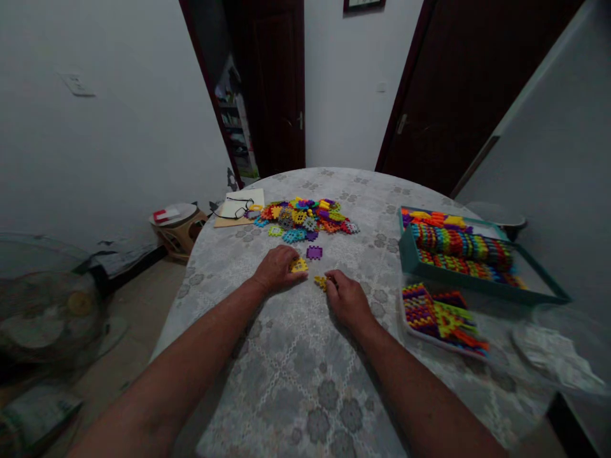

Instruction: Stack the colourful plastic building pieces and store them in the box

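Near the middle of the table, my left hand (279,268) is closed on a yellow interlocking plastic tile (299,264) with notched edges. A smaller-looking yellow tile (320,282) is pinched in my right hand (347,298), just across a small gap. The two yellow pieces are apart. Just beyond my hands a purple square frame tile (314,252) lies flat on the cloth. Behind it spreads a heap of mixed coloured interlocking tiles (305,216). My fingers partly cover both yellow pieces.
On the right stand a teal box (482,282) with rows of stacked tiles and a clear plastic tray (410,327) of more tiles. Eyeglasses (240,211) rest on a paper pad (248,196) at the back left. A patterned cloth (305,369) covers the round table.
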Demonstrator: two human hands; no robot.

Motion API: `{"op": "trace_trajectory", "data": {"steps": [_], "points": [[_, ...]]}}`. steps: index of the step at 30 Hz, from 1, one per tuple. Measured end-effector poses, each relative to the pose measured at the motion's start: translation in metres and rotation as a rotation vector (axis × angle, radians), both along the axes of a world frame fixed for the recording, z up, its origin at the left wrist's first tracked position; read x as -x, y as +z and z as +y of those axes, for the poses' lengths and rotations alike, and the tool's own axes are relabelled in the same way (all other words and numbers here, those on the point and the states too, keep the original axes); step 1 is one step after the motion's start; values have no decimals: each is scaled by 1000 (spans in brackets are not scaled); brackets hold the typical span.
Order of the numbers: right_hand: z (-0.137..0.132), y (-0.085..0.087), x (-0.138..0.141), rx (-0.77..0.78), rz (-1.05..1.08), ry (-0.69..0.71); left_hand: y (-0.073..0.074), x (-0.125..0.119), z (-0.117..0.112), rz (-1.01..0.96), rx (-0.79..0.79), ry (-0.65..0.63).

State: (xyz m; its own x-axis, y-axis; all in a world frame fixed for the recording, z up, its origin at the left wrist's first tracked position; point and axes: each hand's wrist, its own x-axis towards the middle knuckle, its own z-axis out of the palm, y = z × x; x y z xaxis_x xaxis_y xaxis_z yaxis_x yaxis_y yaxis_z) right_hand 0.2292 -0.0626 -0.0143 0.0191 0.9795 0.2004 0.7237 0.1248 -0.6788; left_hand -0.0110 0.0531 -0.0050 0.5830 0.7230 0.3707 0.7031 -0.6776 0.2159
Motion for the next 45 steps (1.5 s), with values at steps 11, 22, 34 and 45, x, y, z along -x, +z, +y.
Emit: {"op": "trace_trajectory", "data": {"steps": [11, 22, 34, 45], "points": [[-4, 26, 6, -48, -43, 63, -10, 6, 20, 35, 28, 60], [-78, 131, -145, -318, -141, -304, -11, 8, 20, -18, 23, 38], [-90, 61, -204, -44, -502, -645, -10, 11, 10, -248, 6, -87], [-22, 86, -24, -155, -281, 97, -10, 15, 10, -401, 78, -38]]}}
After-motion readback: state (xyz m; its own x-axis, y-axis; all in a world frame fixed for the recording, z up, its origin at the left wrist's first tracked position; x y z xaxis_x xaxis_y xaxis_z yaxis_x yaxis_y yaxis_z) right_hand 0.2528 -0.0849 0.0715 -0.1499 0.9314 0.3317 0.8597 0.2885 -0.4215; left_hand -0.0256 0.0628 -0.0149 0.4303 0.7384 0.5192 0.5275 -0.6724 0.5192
